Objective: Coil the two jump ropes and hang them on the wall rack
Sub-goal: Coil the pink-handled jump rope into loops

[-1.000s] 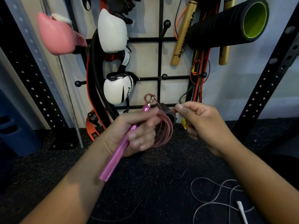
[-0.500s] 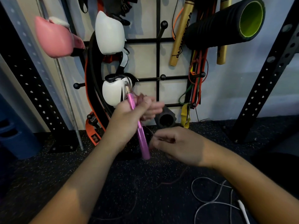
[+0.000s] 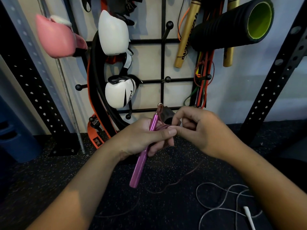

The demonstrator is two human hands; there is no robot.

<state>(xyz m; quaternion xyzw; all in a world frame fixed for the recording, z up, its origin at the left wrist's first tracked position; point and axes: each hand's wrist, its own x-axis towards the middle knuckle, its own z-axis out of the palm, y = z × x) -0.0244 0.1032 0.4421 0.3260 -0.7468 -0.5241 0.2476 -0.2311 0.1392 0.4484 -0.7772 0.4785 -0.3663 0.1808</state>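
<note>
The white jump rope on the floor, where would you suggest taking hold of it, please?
Grip the white jump rope's handle, coming from above: it lies flat and free on the floor, a rigid stick, while the thin cord sprawls in loose loops.

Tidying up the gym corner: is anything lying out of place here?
Yes. A white jump rope sprawls in loose loops on the floor at lower right, uncoiled. The pink jump rope, held in the left hand, still trails cord across the floor.
</note>
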